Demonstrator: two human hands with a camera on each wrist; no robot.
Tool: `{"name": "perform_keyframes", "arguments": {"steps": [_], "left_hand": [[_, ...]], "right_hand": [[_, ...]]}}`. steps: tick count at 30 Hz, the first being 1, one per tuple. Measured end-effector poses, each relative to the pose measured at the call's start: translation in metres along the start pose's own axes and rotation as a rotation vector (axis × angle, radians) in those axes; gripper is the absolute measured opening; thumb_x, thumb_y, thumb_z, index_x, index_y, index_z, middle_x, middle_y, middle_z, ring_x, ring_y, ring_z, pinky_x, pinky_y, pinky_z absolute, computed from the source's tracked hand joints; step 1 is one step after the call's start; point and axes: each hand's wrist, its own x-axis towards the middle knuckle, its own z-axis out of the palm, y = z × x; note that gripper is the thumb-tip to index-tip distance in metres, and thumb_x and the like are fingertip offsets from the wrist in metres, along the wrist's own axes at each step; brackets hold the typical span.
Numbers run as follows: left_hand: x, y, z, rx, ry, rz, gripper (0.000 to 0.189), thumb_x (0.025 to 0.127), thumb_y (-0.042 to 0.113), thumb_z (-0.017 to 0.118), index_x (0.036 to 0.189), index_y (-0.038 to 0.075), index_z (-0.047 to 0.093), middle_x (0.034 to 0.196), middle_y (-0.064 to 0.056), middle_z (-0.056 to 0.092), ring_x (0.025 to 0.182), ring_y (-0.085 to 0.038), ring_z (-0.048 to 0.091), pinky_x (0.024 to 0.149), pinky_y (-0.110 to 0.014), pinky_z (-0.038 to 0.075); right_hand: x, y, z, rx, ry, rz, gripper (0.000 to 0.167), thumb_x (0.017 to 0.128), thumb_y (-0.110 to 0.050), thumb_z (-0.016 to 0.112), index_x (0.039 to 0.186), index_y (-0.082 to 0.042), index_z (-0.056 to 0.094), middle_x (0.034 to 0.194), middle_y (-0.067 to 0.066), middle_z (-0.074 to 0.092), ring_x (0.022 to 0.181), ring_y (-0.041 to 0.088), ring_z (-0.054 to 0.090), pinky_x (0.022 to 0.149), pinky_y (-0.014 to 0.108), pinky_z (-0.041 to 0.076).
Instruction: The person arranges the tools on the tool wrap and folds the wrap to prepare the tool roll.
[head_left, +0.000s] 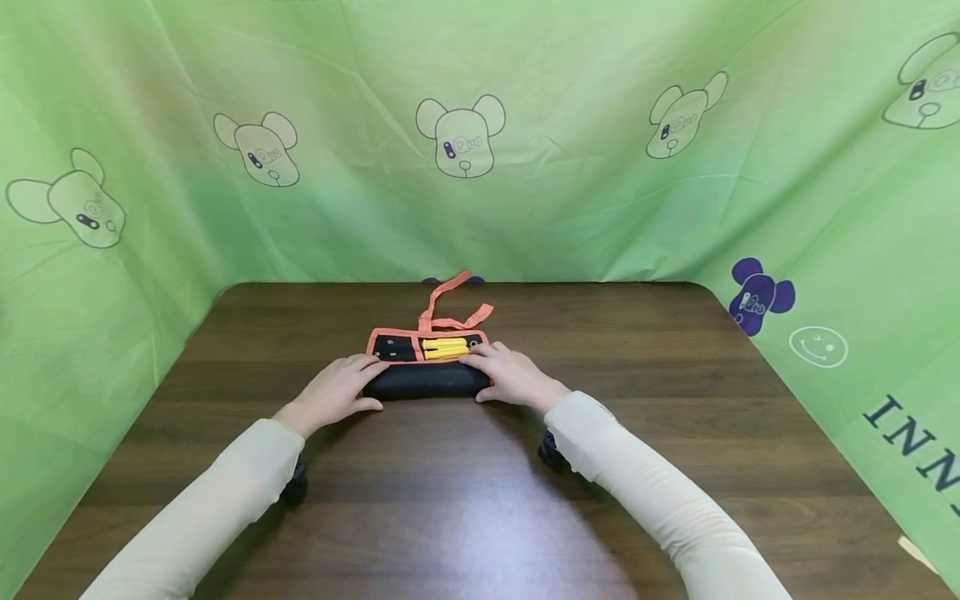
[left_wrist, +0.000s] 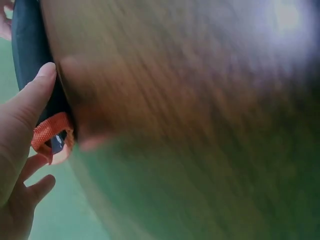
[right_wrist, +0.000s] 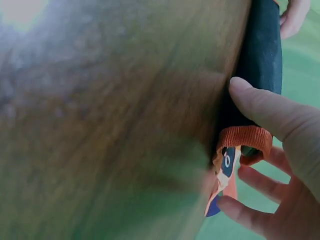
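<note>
A black fabric tool roll (head_left: pixel 427 381) with orange edging lies across the table, its near part rolled into a thick tube. Beyond the tube, the flat part shows white numbers and yellow tool handles (head_left: pixel 446 348) in its pockets. My left hand (head_left: pixel 336 393) grips the tube's left end, thumb on the near side and fingers over the top. At the opposite end my right hand (head_left: pixel 516 379) holds it the same way. In the right wrist view, the orange edging (right_wrist: pixel 246 136) curls in a loop at the roll's end beside the fingers.
Two orange tie straps (head_left: pixel 442 304) stretch from the roll's far edge toward the back of the brown wooden table (head_left: pixel 465 500). A green printed cloth (head_left: pixel 360 208) hangs behind and on both sides. Light glares off the near tabletop.
</note>
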Motion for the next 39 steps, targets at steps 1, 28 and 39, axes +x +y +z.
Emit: {"name": "perform_keyframes", "arguments": {"steps": [1,28,39], "left_hand": [[0.0,-0.001,0.0,0.0,-0.005,-0.001,0.063,0.08,0.035,0.07,0.13,0.003,0.05,0.123,-0.017,0.051,0.116,-0.033,0.045,0.095,-0.049,0.034],[0.016,-0.025,-0.011,-0.489,0.013,-0.253,0.043,0.088,0.01,0.063,0.122,-0.001,0.039,0.11,-0.023,0.055,0.095,-0.031,0.056,0.079,-0.042,0.044],[0.029,-0.025,-0.011,-0.767,0.054,-0.478,0.049,0.096,0.021,0.05,0.13,-0.005,0.027,0.069,-0.007,0.059,0.068,-0.03,0.054,0.063,-0.031,0.034]], "right_hand": [[0.001,0.0,0.001,-0.019,0.014,-0.014,0.063,0.078,-0.027,0.075,0.133,-0.014,0.05,0.131,0.009,0.046,0.114,0.027,0.042,0.084,0.048,0.042],[0.02,0.021,0.006,0.593,0.185,0.302,0.034,0.095,-0.022,0.052,0.121,-0.001,0.056,0.072,0.009,0.053,0.065,0.021,0.053,0.069,0.033,0.041],[0.026,0.031,0.005,1.006,0.273,0.481,0.041,0.091,-0.026,0.058,0.12,0.0,0.044,0.112,0.021,0.056,0.066,0.018,0.054,0.056,0.032,0.051]]}}
